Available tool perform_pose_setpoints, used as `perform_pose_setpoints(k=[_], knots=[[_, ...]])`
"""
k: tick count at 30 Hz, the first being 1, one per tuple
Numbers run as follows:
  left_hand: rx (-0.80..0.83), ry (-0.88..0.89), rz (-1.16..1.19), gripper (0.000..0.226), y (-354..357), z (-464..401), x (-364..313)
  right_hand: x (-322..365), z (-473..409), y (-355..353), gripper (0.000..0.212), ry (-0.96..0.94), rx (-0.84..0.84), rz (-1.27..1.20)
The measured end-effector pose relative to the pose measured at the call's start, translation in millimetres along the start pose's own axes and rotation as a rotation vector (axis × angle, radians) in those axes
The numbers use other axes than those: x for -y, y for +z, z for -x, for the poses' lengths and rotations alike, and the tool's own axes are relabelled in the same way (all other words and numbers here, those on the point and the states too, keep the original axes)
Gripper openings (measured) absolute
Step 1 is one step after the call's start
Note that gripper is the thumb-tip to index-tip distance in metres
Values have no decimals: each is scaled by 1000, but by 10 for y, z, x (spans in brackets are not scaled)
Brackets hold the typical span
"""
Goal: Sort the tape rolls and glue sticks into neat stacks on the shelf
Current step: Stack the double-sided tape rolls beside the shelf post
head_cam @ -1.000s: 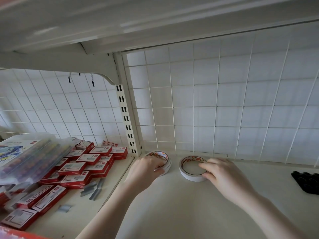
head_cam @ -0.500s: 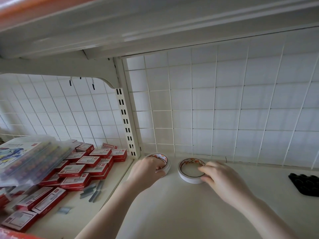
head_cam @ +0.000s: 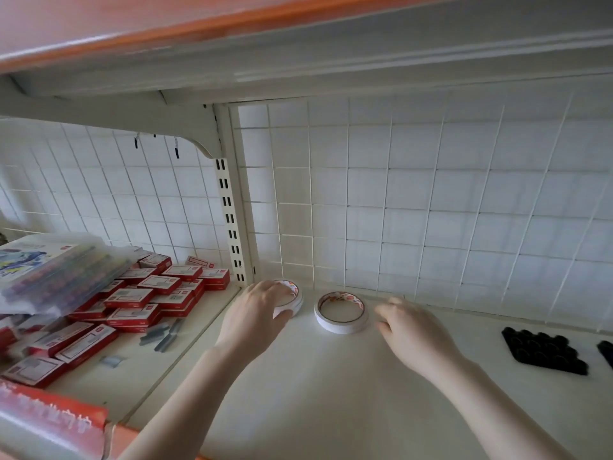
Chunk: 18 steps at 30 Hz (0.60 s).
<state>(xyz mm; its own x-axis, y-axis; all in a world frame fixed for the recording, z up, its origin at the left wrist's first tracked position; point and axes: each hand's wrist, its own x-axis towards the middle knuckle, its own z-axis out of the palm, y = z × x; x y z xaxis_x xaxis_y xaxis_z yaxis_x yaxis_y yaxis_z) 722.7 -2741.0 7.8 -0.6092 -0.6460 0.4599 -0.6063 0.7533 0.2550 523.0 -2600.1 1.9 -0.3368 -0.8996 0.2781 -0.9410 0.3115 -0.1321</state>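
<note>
Head view: I look down onto a cream shelf backed by a white wire grid, with an upper shelf edged in orange overhead.

My left hand lies over the left tape roll, fingers curved across its top and thumb against its near rim, so it holds that roll. This roll sits flat at the back of the shelf, about 11 o'clock from frame centre, just beside the slotted upright.

My right hand is at 3 o'clock of the right tape roll, just beside it but apart from it. Its fingers are blurred and loosely bent, holding nothing. That roll lies flat, near the left roll with a narrow gap of shelf between them.

At 9 o'clock, past the upright, red staple boxes lie heaped, with loose staple strips in front of them and a clear plastic case of coloured items resting on the pile. A red pack shows at 7 o'clock. At 3 o'clock a black honeycomb block lies flat on the shelf, well apart from the rolls, with another black piece cut off by the frame edge.
</note>
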Motion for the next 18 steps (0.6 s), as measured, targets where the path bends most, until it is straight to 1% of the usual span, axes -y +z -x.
perform_pose_setpoints(k=[1, 3, 5, 8, 14, 15, 17, 18], knots=[[-28, -13, 8, 39, -10, 65, -50, -42, 70, -29, 32, 7, 9, 17], [-60, -38, -1, 41, -30, 199, -158, -125, 242, -88, 25, 19, 11, 43], [-42, -75, -8, 41, -52, 339, -277, -204, 452, -154, 16, 30, 6, 60], [5, -97, -29, 41, -79, 549, -444, -339, 805, -222, 19, 71, -6, 102], [6, -38, -53, 43, -76, 854, -797, -576, 1629, -378, 25, 223, -41, 192], [2, -13, -67, 41, -67, 905, -865, -605, 1775, -404, 23, 251, -48, 192], [9, 40, -91, 38, -32, 1005, -994, -682, 2013, -432, 12, 298, -76, 196], [4, 51, -99, 37, -9, 1056, -1059, -742, 2124, -458, 13, 324, -126, 198]])
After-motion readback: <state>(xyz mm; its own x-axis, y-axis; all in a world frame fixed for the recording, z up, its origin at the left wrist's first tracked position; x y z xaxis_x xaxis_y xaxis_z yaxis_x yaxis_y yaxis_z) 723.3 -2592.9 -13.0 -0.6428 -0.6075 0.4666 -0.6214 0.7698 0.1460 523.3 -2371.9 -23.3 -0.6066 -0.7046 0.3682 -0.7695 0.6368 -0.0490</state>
